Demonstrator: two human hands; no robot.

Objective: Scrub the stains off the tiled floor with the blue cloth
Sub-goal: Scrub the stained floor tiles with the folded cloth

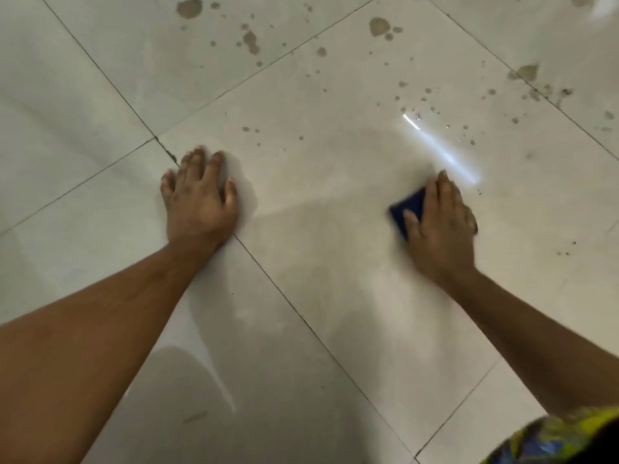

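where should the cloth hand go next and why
Probably push the right hand and blue cloth forward, away from the body, toward the brown stains. The tile around the cloth already looks clean, while the spots lie just beyond it. The left hand rests flat as a brace.

dark blue cloth point(407, 211); pale grey tiles point(318, 202), brown-grey stains point(379, 26); yellow-blue patterned garment point(556, 437).
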